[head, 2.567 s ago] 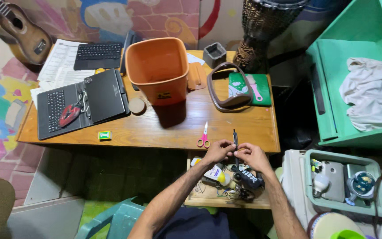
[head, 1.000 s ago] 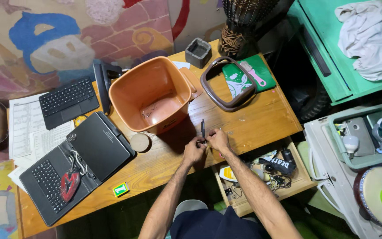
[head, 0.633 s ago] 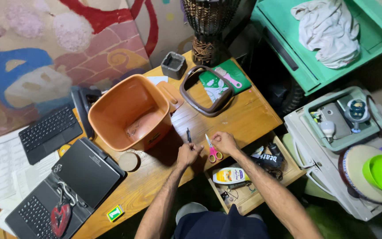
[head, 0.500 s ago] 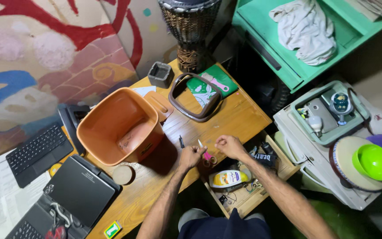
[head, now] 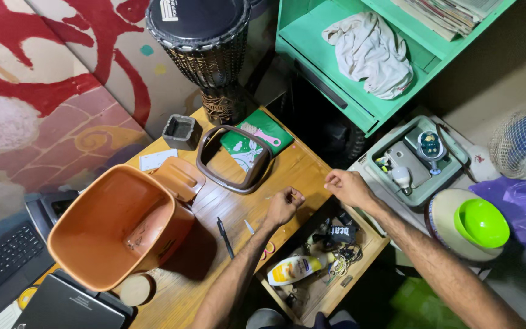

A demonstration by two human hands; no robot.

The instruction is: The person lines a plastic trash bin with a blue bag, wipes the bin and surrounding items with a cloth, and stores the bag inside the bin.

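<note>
Landmark: the orange bin [head: 117, 228], tilted on the wooden desk [head: 302, 167], mouth open to the camera; only a few thin scraps show on its inner floor.

Left hand [head: 285, 206] hovers over the desk right of the bin, fingers curled into a loose fist; whether anything is pinched inside, cannot tell. Right hand [head: 345, 186] is further right, past the desk's edge and above the open drawer [head: 330, 289], also curled shut with nothing visible in it.

Between the bin and the left hand: a dark pen [head: 224, 237] lying flat, then scissors [head: 257, 236] with pink handles, partly under the left forearm. Neither hand touches them.

Drawer, below and right of the bin: a white-and-yellow bottle [head: 292, 269] on its side, black gadgets and tangled cables.

Beyond the bin: a brown frame [head: 234, 158] on a green pad [head: 269, 131], and a small grey dish [head: 182, 131].

Far right of the bin, a pale green tray [head: 410, 161] holds a light bulb [head: 402, 177] and small devices.
</note>
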